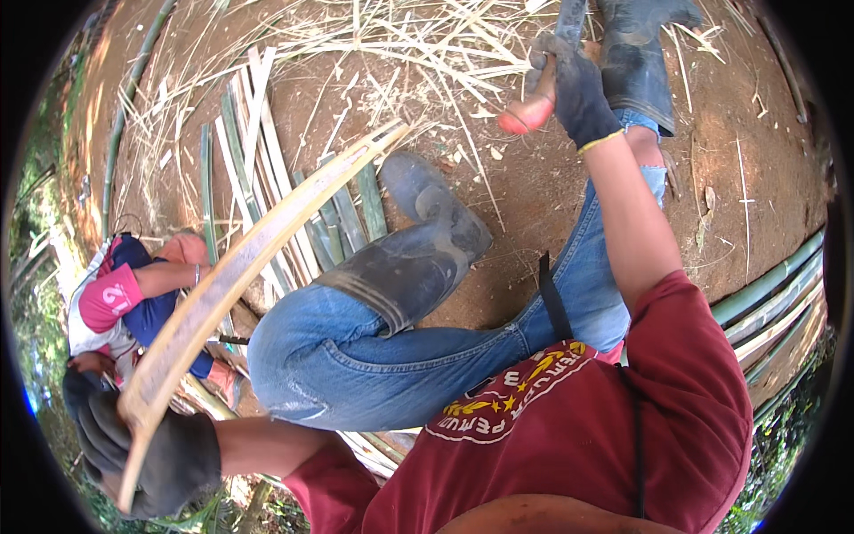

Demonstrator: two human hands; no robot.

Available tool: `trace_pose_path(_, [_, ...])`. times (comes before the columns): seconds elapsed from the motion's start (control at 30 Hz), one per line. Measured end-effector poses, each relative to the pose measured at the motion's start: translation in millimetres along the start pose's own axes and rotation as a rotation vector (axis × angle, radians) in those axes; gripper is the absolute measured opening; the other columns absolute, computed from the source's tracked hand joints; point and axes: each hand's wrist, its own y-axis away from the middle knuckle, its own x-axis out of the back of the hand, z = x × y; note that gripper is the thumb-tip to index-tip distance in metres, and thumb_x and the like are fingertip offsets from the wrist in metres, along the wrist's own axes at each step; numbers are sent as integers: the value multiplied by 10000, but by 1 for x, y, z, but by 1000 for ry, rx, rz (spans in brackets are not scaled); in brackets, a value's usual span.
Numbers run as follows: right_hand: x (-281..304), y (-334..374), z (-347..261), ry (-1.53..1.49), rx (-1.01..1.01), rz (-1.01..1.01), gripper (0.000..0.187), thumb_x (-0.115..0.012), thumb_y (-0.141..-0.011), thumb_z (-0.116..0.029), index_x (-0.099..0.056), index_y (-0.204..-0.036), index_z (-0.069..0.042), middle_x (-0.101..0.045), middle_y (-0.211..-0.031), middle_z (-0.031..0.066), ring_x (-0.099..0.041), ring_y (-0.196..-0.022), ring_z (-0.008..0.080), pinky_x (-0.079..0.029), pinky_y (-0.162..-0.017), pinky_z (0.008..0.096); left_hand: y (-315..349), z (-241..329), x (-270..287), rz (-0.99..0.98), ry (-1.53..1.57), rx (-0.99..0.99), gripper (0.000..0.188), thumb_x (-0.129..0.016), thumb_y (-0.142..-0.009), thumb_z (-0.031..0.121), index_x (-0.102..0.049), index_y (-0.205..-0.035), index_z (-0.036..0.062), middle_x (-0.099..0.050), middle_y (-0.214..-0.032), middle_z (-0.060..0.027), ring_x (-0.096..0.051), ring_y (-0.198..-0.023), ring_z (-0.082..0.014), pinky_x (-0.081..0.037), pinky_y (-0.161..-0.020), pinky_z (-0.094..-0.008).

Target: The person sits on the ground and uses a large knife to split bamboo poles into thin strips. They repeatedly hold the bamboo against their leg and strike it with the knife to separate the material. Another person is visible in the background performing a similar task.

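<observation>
My left hand (pixel 178 458), in a dark work glove, is closed around the lower end of a long split bamboo strip (pixel 258 245). The strip slants up to the right past my bent knee, its pale inner face showing. At the upper right my right hand (pixel 583 98), also in a dark glove with a yellow cuff edge, grips a large knife. Its wooden handle (pixel 539 96) ends in red below the fist. The grey blade (pixel 571 20) points toward the top edge, where its tip is cut off. Strip and blade are well apart.
Split bamboo pieces (pixel 249 169) lie beyond my knee, and pale shavings (pixel 418 40) litter the brown soil. My black rubber boots (pixel 418 258) stand amid this. Another person (pixel 124 294) sits bent over at the left. Bamboo poles (pixel 769 294) lie at the right.
</observation>
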Motion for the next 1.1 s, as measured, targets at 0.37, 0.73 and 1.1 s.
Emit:
trace_pose_path(0.37, [-69,69,103,1094,223,-523,392,-498,-939,-294,-581,-1253,-74,-681,-997,214,-677,-891,365,-542,-823,451,-26,31,40,-88,-77,-117,704,-390,-835,676,-482,-877,-20,-474,-829,-230,-484,-804,-337,-417,-685,-431])
trace_pose_path(0.73, [-29,33,111,1138,-78,-212,490,-484,-936,-379,-541,-1337,-102,-671,-1104,223,-650,-1043,381,-492,-933,481,-19,21,63,-111,-92,4,627,-497,-790,677,-528,-979,79,-526,-686,-51,-567,-733,-212,-500,-763,-430])
trace_pose_path(1.1, [-120,170,33,1211,561,-872,604,-528,-953,-176,-330,-1517,-261,-674,-974,158,-695,-764,275,-576,-703,373,24,11,81,-86,-1247,-338,296,-572,-852,368,-586,-958,91,-641,-871,-59,-635,-812,-198,-522,-837,-405])
